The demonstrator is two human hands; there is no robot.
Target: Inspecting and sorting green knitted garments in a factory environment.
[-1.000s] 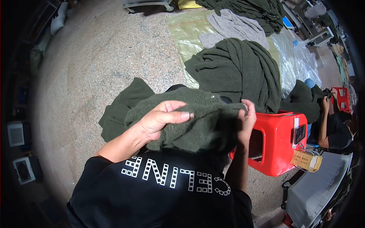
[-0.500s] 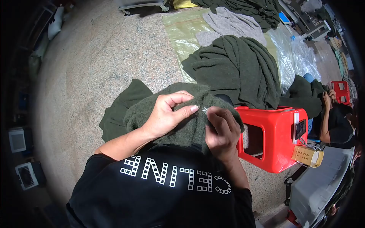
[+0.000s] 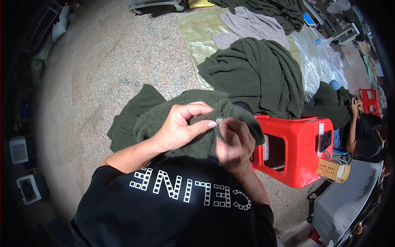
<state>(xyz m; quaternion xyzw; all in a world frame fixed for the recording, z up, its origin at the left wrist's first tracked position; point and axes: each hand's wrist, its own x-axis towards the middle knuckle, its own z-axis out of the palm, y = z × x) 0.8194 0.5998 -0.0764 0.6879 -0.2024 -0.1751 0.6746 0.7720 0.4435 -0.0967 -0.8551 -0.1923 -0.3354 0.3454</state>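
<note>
A fuzzy dark green knit garment (image 3: 181,107) lies bunched over my lap. My left hand (image 3: 181,125) grips its folded edge between thumb and fingers. By the left thumb tip sits a small sparkling button (image 3: 219,121) on the knit. My right hand (image 3: 235,142) is closed in a pinch right beside the button, fingertips close to the fabric. Whatever those fingers hold, if anything, is too small to make out.
To my right stands a red plastic stool (image 3: 300,154) carrying a phone (image 3: 325,140) and a small yellowish box (image 3: 334,170). Ahead, dark green garments (image 3: 259,78) and a grey one (image 3: 255,26) lie on plastic sheeting (image 3: 187,37). A co-worker (image 3: 364,133) sits at far right.
My right hand has shifted slightly left and closer to my left thumb. The button has moved a little with the fabric. The left hand stays almost in place.
</note>
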